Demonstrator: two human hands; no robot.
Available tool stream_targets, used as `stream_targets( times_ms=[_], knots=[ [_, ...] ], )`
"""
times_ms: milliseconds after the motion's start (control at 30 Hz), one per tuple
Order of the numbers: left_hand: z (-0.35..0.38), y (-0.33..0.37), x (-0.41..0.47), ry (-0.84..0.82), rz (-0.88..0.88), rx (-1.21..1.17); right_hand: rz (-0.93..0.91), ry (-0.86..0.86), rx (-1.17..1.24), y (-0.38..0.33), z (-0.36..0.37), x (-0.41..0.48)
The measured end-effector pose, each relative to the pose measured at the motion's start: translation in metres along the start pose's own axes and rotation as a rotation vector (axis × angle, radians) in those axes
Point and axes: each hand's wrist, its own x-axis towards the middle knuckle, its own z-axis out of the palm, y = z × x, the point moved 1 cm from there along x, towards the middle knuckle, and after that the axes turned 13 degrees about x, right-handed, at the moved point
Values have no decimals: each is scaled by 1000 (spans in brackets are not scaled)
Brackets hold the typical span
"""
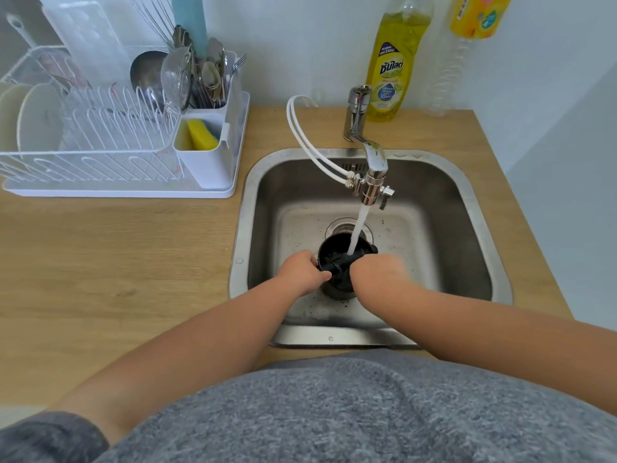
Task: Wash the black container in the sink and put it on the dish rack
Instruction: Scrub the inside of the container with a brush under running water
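Note:
The black container (337, 259) stands upright over the drain of the steel sink (467, 182), with water from the tap (374, 162) running into its open top. My left hand (300, 270) grips its left side near the rim. My right hand (374, 272) is at its right side, fingers reaching down into the opening and hidden there. The white dish rack (110, 142) stands on the wooden counter to the left of the sink.
The rack holds plates (36, 118) at its left and a cutlery caddy (207, 95) with a yellow sponge (200, 135). A yellow dish soap bottle (390, 65) stands behind the tap. White hoses (307, 138) loop from the tap fitting.

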Motion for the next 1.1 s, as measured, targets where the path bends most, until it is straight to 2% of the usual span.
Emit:
stream_targets(
  times_ms=[133,267,367,533,667,867,967,1100],
  knots=[
    [-2,3,1,6,1,11,-128,70,20,14,15,6],
    [0,0,2,29,0,8,-204,-24,223,39,6,7],
    [0,-1,1,37,-1,11,-157,-131,301,50,-7,9],
    [-1,1,1,28,-14,-7,13,-57,214,38,-13,12],
    [-1,-2,1,27,-1,-9,-28,-86,219,26,-15,-3],
    [5,-13,4,87,25,-37,45,9,452,76,-23,-61],
    [6,-13,5,96,40,-21,64,119,589,74,-23,-66],
    [6,-12,6,93,38,-10,-1,198,534,48,-16,-51]
  ],
)
